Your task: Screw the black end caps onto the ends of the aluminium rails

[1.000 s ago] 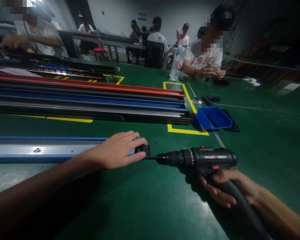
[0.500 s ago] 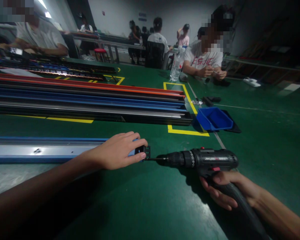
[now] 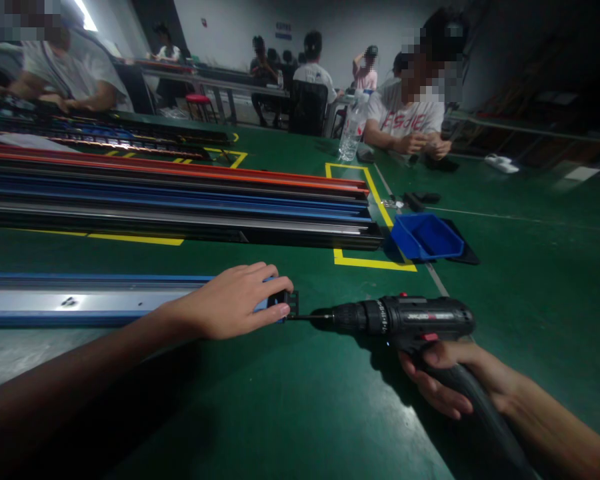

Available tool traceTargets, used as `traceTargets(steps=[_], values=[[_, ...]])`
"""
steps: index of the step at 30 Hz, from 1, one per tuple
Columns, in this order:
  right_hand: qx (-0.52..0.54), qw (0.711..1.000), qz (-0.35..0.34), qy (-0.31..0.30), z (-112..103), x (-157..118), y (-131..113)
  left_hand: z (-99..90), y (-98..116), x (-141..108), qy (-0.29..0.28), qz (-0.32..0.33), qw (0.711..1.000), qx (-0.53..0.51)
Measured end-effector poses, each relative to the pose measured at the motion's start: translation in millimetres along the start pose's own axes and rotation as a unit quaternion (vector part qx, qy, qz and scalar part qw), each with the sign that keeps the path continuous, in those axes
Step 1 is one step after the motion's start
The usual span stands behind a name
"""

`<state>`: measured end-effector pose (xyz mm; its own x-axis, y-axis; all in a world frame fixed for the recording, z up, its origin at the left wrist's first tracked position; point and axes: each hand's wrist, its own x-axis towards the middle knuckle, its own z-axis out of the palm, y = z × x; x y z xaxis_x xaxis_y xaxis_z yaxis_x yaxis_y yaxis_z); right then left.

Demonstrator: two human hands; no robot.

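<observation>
My right hand (image 3: 443, 377) is wrapped round the handle of a black cordless drill (image 3: 425, 316) with a red button on its side. The drill lies level and points left. Its long thin bit (image 3: 305, 317) reaches a black end cap (image 3: 293, 301) on a blue and silver metal rail (image 3: 105, 301). My left hand (image 3: 240, 300) grips that end of the rail from above, fingers curled over the cap and thumb along the near side. The screw, if any, at the bit's tip is too small to make out.
Behind the rail lie several long profiles (image 3: 180, 200) in orange, blue and black. A blue bin (image 3: 427, 238) stands to their right, near yellow floor-style tape (image 3: 375, 265). Farther back are a water bottle (image 3: 351, 130) and a seated person (image 3: 405, 120) handling something small.
The view has shifted very slightly. A small light now shows on the drill near the trigger. Both hands, the drill and the rail keep their places relative to each other.
</observation>
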<state>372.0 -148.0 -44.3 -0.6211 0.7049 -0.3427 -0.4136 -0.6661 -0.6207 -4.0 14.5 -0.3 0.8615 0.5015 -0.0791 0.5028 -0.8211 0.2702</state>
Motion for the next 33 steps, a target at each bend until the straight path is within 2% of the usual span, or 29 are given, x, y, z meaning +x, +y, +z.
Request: traceTargets(steps=[13, 19, 33], values=[[-0.018, 0.999, 0.019, 0.031, -1.2, 0.1, -1.6, 0.3, 0.6, -0.5, 0.006, -0.008, 1.000, 0.001], [-0.021, 1.000, -0.005, 0.018, -3.1, 0.3, 1.6, 0.1, 0.6, 0.5, 0.010, 0.000, 1.000, -0.001], [-0.031, 0.999, 0.010, 0.034, -2.5, -1.4, 1.2, 0.3, 0.6, 0.1, 0.012, 0.003, 1.000, 0.000]])
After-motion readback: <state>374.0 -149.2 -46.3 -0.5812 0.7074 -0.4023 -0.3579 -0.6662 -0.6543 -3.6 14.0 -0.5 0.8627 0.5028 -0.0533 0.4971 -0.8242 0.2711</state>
